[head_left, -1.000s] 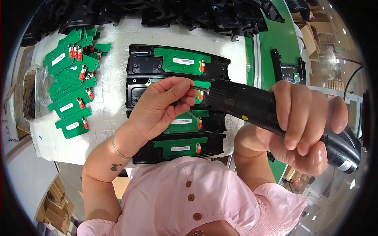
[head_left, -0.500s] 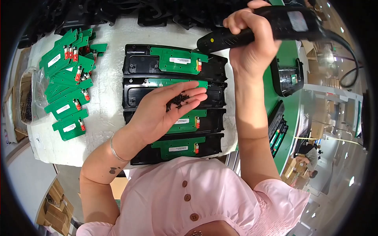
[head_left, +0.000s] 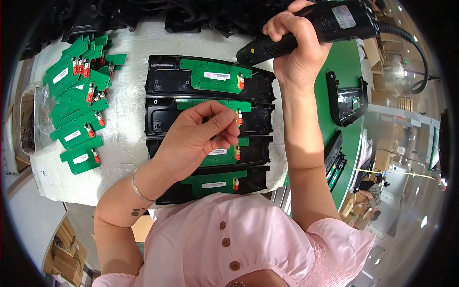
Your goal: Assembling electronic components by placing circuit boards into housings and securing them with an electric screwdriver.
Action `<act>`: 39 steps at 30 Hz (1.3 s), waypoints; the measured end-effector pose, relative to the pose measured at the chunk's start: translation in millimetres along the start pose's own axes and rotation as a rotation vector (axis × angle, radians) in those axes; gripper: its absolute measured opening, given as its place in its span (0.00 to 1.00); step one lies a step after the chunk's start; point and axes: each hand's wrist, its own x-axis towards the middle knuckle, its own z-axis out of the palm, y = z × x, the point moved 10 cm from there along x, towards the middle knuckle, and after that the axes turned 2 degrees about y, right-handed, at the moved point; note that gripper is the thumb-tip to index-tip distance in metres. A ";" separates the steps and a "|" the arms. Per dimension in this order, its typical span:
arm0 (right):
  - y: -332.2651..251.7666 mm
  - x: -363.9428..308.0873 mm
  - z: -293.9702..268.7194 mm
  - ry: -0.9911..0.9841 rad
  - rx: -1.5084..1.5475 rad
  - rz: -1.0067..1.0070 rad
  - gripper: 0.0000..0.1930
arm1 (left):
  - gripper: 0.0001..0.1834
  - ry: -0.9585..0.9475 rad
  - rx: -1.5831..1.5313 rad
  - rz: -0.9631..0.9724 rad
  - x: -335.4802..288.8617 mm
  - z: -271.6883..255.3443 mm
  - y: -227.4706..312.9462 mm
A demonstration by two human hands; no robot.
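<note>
My right hand (head_left: 302, 45) grips a black electric screwdriver (head_left: 265, 49), its cable leading off to the right. The thin bit points down at the upper edge of a green circuit board (head_left: 202, 82) on the farthest black plastic housing (head_left: 165, 82). My left hand (head_left: 193, 136) is curled in above the middle housings, thumb pressed toward the fingers. Small black screws showed in that palm a moment ago; the closed fingers hide them now. Behind the left hand is a second green board (head_left: 191, 102), partly covered. Two nearer housings also carry boards, with white labels and red-and-white connectors.
At left lies a heap of loose green boards (head_left: 71, 115) next to a clear plastic bag (head_left: 44, 107). Black plastic parts (head_left: 186, 19) crowd the far edge of the white table surface (head_left: 125, 158). On a green bench at right is another black housing (head_left: 334, 103).
My left hand has gone from an open palm showing black screws to curled fingers with the thumb drawn in. The right hand and screwdriver have shifted slightly left, the bit still by the farthest board.
</note>
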 end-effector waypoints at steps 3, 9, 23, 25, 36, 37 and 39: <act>3.4 1.9 6.4 -0.036 -0.012 0.027 0.07 | 0.07 0.089 -0.016 0.007 0.3 -6.9 0.3; 10.5 5.3 11.8 -0.105 -0.047 0.056 0.06 | 0.10 0.112 -0.042 -0.024 -1.1 -4.0 1.8; -93.9 -67.0 43.7 -0.626 0.206 -0.038 0.12 | 0.10 0.053 -0.305 0.056 -0.1 -11.7 5.1; -92.9 -69.0 41.6 -0.574 0.209 -0.040 0.11 | 0.10 0.034 -0.303 0.055 0.0 -9.1 4.6; -60.5 -38.4 -1.0 -0.229 0.076 -0.162 0.09 | 0.20 0.109 -0.216 -0.150 -4.0 5.2 -15.9; -48.9 -26.0 -12.5 -0.173 0.023 -0.165 0.09 | 0.20 0.104 -0.215 -0.153 -3.5 5.2 -16.5; -35.5 -16.0 -33.6 -0.024 -0.061 -0.135 0.08 | 0.19 0.069 -0.149 -0.130 -1.4 7.4 -15.0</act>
